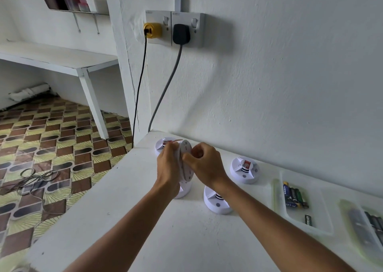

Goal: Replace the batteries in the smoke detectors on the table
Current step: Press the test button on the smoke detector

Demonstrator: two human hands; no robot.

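Observation:
I hold a white round smoke detector [186, 164] on edge above the white table [145, 220]. My left hand [169, 168] grips its left rim. My right hand [204, 165] is closed against its flat back, fingertips pinching at the surface. Three more white detectors rest on the table: one at the far corner [162, 145], one to the right with a red label [245, 171], one near my right wrist [216, 202]. A further white piece [184, 190] lies under my left wrist, mostly hidden.
A clear tray [300, 207] at the right holds several batteries [294, 195]. Another tray [364, 230] lies at the far right edge. Two plugs [181, 33] sit in wall sockets above, with cables hanging down to the table's far corner. The table's edge drops to a patterned floor at left.

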